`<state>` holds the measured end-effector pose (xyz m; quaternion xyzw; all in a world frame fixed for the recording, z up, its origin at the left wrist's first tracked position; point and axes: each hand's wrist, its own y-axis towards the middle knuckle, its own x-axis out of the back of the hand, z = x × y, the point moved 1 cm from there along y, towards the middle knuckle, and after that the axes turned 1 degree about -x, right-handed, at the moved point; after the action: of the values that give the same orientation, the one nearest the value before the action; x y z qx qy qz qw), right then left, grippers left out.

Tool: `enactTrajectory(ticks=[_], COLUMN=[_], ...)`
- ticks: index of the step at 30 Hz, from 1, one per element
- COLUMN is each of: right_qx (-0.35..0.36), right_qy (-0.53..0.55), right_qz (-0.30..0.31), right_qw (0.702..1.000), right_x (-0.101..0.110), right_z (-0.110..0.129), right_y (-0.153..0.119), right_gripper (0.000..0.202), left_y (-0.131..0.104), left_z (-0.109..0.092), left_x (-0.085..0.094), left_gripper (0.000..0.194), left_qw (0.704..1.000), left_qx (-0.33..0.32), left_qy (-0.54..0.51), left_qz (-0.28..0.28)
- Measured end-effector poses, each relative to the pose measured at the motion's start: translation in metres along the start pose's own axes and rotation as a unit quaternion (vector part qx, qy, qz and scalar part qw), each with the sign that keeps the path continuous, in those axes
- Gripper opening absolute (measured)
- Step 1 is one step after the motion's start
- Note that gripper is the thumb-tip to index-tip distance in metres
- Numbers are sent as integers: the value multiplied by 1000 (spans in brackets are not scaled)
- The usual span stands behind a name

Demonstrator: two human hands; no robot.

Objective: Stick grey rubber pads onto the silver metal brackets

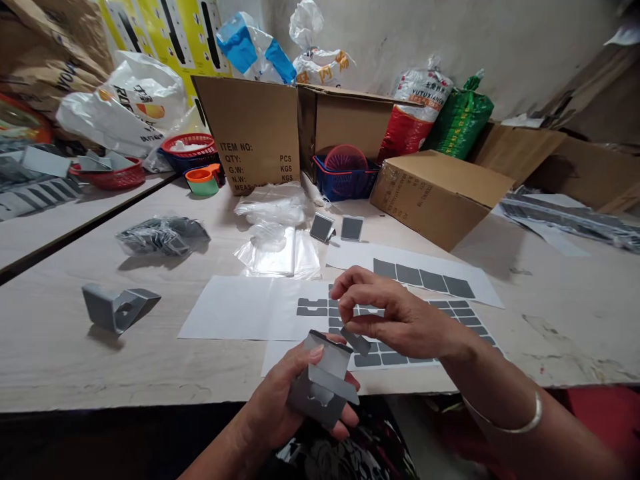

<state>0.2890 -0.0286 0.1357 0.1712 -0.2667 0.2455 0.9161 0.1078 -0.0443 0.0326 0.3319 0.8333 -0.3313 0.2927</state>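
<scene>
My left hand point(295, 380) holds a bent grey bracket point(325, 387) over the table's front edge, thumb on its upper panel. Pinched between the thumb and index finger of my right hand point(387, 310) is a small grey notched sticker point(356, 341), close to the bracket's top edge. Beneath my right hand lies a white sheet with rows of grey stickers point(395, 359). Behind it, another sheet carries larger grey square stickers point(433, 278). A similar grey bracket point(119, 310) rests on the table to the left.
Two small stands point(351, 228) stand mid-table beside clear plastic bags point(280, 247). A bagged pile of grey pieces point(163, 235) is on the left. Cardboard boxes point(440, 193), a blue basket point(345, 183) and an orange-and-green tape roll point(203, 180) line the back.
</scene>
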Motion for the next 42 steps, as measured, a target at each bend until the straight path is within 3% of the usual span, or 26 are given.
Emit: enactTrajectory(ticks=[6,14,29,35,37,42], right_qx=[-2,-1,-8,-32,-36,-65], right_qy=[-41,-79,-144,-145,-148,-142], right_qz=[51,111,130,83,63,54], right_qw=[998,991,981,985,986,986], right_x=[-6,-21,-26,-15,-10,-5], right_z=[13,18,17,8,5,-2], right_y=[12,27,31,24,21,17], right_gripper=[13,12,16,13,14,13], left_y=[-3,-8,-11,-12,-15,-22], left_z=[7,7,6,1,0,-3], left_x=[-6,-10,-10,0,3,4], left_gripper=[33,32,50,25,29,52], left_qw=[998,996,995,989,990,994], left_qx=[15,-7,-44,-112,-103,-107], left_qy=[-16,-7,-39,-49,-47,-15], left_qz=[-60,-84,-76,-87,-78,20])
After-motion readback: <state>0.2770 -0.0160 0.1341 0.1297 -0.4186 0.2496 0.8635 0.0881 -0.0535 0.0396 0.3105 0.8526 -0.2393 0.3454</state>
